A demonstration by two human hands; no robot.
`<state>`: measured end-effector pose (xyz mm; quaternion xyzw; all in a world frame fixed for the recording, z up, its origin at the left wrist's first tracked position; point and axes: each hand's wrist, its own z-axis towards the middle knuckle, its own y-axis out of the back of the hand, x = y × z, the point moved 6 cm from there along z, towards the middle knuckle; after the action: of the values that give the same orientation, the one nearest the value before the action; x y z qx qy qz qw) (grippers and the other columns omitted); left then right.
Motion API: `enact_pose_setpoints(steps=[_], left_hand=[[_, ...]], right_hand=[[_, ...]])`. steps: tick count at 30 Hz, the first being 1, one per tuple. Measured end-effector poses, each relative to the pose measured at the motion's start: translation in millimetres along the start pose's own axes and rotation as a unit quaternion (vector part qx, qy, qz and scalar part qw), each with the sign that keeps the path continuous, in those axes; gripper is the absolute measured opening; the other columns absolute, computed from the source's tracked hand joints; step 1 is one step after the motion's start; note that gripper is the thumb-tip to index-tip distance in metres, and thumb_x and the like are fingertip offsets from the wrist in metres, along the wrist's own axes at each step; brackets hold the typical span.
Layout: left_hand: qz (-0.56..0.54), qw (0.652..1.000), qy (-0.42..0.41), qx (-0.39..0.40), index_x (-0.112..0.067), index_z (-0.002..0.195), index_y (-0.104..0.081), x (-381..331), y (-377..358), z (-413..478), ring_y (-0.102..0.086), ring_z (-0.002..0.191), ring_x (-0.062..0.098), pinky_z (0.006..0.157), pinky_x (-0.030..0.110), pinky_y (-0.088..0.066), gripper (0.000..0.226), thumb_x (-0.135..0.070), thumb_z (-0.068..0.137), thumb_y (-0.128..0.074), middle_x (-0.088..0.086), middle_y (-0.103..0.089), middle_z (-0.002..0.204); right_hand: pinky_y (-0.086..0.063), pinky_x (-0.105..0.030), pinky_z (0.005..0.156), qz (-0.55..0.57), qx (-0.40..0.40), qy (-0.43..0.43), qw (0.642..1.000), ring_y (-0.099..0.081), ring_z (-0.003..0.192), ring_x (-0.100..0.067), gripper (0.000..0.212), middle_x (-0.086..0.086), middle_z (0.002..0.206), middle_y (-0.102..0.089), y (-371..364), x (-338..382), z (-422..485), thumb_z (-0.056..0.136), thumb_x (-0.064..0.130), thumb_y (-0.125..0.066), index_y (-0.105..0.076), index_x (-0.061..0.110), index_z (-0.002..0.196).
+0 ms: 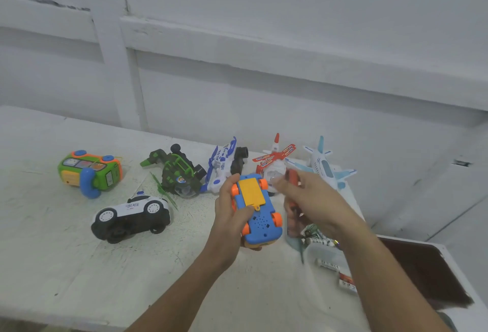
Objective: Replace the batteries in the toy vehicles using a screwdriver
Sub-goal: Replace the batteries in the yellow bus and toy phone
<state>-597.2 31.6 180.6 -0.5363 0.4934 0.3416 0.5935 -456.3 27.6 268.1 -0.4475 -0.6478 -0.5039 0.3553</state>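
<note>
My left hand [229,215] grips a blue toy car [257,209] turned underside up, its orange wheels and yellow battery cover facing me. The thumb lies across the blue underside just below the cover. My right hand [309,199] is blurred just right of the car and holds a red-handled screwdriver [292,177], whose tip I cannot see. Batteries [320,242] lie on the white table [79,265] below my right wrist.
Along the back stand a green toy phone-car [91,172], a dark green vehicle [179,173], a blue-white vehicle [224,166], a red-white plane [276,165] and a pale blue plane [324,165]. A police car [132,214] lies left. A dark brown panel [422,273] sits at the right.
</note>
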Motion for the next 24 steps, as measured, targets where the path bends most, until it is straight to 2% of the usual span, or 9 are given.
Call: enact_pose_setpoints(steps=[3,6,10,13,15,19,24], left_hand=[[0.037,0.999,-0.024,-0.016,-0.062,0.127,-0.042,6,9,0,-0.056,0.122,0.028,0.076,0.054,-0.060,0.061,-0.028,0.077,-0.056,-0.005,-0.043,0.133],[0.085,0.995,-0.044,-0.027,-0.064,0.128,-0.039,10,17,-2,-0.051,0.124,0.021,0.086,0.056,-0.057,0.062,-0.030,0.078,-0.056,-0.013,-0.041,0.127],[0.121,0.991,-0.058,-0.030,-0.066,0.125,-0.038,12,21,-7,-0.045,0.123,0.005,0.094,0.048,-0.054,0.063,-0.030,0.076,-0.056,-0.022,-0.038,0.125],[0.129,0.990,-0.051,-0.021,-0.068,0.125,-0.038,17,27,-9,-0.043,0.128,0.007,0.096,0.051,-0.053,0.064,-0.030,0.077,-0.058,-0.030,-0.037,0.125],[0.119,0.992,-0.038,-0.008,-0.067,0.127,-0.038,21,32,-12,-0.044,0.130,0.013,0.093,0.051,-0.055,0.064,-0.031,0.079,-0.061,-0.033,-0.038,0.122],[0.078,0.997,-0.007,0.015,-0.060,0.135,-0.036,31,42,-16,-0.058,0.120,0.016,0.071,0.034,-0.061,0.065,-0.017,0.095,-0.063,-0.019,-0.036,0.134],[0.079,0.997,0.004,0.024,-0.057,0.135,-0.037,34,56,-21,-0.063,0.112,0.013,0.067,0.030,-0.060,0.063,-0.015,0.095,-0.062,-0.017,-0.036,0.133]], right_hand=[[-0.042,-0.023,0.037,-0.063,0.005,-0.011,0.998,-0.060,0.045,-0.023,0.029,-0.006,0.053,-0.056,-13,-9,2,0.095,0.034,-0.061,-0.054,0.007,0.089],[-0.037,-0.020,0.035,-0.110,-0.001,-0.010,0.994,-0.060,0.045,-0.017,0.025,-0.004,0.059,-0.061,-21,-14,6,0.093,0.033,-0.063,-0.056,0.010,0.084],[-0.041,-0.020,0.039,-0.179,-0.008,-0.004,0.984,-0.059,0.044,-0.014,0.019,-0.002,0.064,-0.063,-32,-18,11,0.091,0.028,-0.064,-0.061,0.012,0.082],[-0.039,-0.020,0.039,-0.188,0.011,-0.025,0.982,-0.055,0.041,-0.013,0.020,-0.003,0.061,-0.059,-39,-26,13,0.092,0.028,-0.063,-0.059,0.011,0.081],[-0.038,-0.019,0.039,-0.180,0.030,-0.044,0.982,-0.054,0.042,-0.013,0.019,-0.004,0.063,-0.059,-44,-32,13,0.093,0.029,-0.062,-0.057,0.013,0.082],[-0.041,-0.022,0.043,-0.127,0.070,-0.091,0.985,-0.056,0.047,-0.014,0.019,-0.002,0.067,-0.061,-49,-41,10,0.094,0.029,-0.061,-0.058,0.014,0.082],[-0.040,-0.023,0.043,-0.046,0.089,-0.126,0.987,-0.057,0.050,-0.016,0.020,0.000,0.062,-0.060,-52,-50,1,0.094,0.026,-0.063,-0.057,0.012,0.081]])
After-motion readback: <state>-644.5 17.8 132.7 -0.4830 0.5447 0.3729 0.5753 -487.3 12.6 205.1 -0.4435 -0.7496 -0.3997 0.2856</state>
